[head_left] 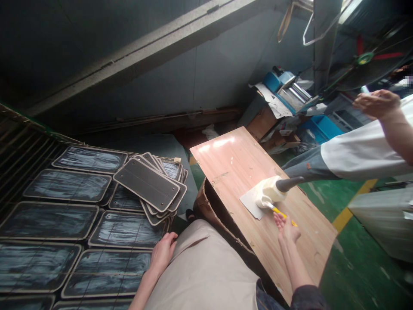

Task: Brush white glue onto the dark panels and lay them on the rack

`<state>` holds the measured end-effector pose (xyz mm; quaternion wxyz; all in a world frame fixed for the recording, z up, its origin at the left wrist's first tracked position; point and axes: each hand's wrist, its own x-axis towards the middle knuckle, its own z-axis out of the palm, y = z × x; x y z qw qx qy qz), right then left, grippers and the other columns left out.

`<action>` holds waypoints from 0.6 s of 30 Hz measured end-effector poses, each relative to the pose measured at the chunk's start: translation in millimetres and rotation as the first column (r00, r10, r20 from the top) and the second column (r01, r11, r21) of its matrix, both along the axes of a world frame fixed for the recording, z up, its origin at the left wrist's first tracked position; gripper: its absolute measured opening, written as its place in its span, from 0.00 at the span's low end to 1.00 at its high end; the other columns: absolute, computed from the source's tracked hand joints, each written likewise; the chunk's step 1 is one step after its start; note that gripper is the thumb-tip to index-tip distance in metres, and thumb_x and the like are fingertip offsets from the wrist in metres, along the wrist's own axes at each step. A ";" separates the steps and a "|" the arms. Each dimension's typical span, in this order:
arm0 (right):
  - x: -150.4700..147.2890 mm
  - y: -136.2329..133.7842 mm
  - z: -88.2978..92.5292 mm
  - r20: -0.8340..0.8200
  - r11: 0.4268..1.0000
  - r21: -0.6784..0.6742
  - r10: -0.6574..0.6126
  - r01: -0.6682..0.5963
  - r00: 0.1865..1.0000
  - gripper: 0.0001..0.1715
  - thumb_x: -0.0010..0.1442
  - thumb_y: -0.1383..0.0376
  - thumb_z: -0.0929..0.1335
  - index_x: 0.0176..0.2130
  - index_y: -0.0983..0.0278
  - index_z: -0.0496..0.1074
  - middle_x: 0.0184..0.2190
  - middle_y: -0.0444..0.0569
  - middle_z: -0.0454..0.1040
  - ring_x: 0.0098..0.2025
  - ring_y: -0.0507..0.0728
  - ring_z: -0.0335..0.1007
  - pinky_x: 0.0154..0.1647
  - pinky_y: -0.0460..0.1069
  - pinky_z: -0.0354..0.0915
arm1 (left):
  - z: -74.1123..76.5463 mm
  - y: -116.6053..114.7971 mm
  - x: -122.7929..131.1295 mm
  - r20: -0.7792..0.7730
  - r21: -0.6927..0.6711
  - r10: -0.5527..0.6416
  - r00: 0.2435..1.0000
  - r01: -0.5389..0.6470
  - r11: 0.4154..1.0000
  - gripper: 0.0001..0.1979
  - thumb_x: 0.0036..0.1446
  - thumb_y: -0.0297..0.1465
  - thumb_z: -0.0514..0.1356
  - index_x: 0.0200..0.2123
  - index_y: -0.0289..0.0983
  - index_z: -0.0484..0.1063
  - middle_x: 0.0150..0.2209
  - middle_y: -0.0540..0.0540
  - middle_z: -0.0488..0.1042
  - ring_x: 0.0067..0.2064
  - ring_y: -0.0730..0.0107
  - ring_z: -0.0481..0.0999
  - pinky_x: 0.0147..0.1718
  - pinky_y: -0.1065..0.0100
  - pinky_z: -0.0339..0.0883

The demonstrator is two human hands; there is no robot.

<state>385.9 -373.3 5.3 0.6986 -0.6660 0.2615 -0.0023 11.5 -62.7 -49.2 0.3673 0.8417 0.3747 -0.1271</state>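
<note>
My right hand (289,230) is closed around the yellow handle of a brush (281,212). The brush's pale end meets the near side of a cream-coloured container (270,189), from which a dark grey tapered part sticks out. Under the container lies a whitish sheet (253,202) on the wooden board (226,172). My left hand (163,252) rests by my thigh, at the edge of the rack, with nothing visible in it and its fingers loosely bent. Beyond it, dark rounded panels (146,183) with light borders lie in a fanned stack.
Streaked dark panels (121,273) lie in rows on a wire rack (30,129). A torn cardboard box (206,202) stands under the board. On the right are a co-worker's hand (379,103), a fan (366,58), a blue bin (324,129) and a blue roller machine (290,88).
</note>
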 end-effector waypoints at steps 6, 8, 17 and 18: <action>-1.4 -7.3 -19.1 -0.181 0.978 0.147 -0.118 0.145 0.976 0.08 0.51 0.76 0.61 0.32 0.66 0.62 0.22 0.42 0.71 0.25 0.50 0.74 0.29 0.44 0.73 | -3.8 1.9 0.1 0.109 -0.101 0.048 0.993 -0.037 0.994 0.09 0.58 0.30 0.51 0.37 0.39 0.71 0.36 0.46 0.74 0.36 0.69 0.73 0.36 0.71 0.62; -5.1 -17.5 -18.3 -0.232 0.969 0.185 -0.117 0.162 0.965 0.11 0.49 0.78 0.59 0.32 0.66 0.63 0.23 0.41 0.70 0.25 0.49 0.73 0.27 0.43 0.72 | -4.0 1.0 0.7 0.136 -0.137 0.081 0.987 -0.062 0.989 0.09 0.57 0.30 0.51 0.36 0.39 0.71 0.37 0.46 0.74 0.35 0.69 0.74 0.35 0.71 0.62; -1.6 -33.3 -11.2 -0.302 0.940 0.263 -0.133 0.217 0.944 0.17 0.47 0.82 0.54 0.29 0.66 0.63 0.23 0.42 0.70 0.25 0.47 0.73 0.26 0.40 0.70 | -16.3 -2.8 5.3 0.166 -0.360 0.394 0.904 -0.316 0.878 0.17 0.54 0.45 0.53 0.29 0.38 0.69 0.16 0.54 0.66 0.16 0.74 0.65 0.18 0.74 0.56; 0.1 -29.8 -13.2 -0.305 0.940 0.266 -0.129 0.215 0.944 0.17 0.47 0.82 0.54 0.29 0.66 0.63 0.23 0.42 0.70 0.25 0.47 0.73 0.26 0.40 0.70 | -16.8 -1.1 7.0 0.174 -0.372 0.418 0.892 -0.334 0.866 0.18 0.53 0.47 0.53 0.27 0.37 0.68 0.14 0.55 0.64 0.15 0.74 0.65 0.17 0.75 0.56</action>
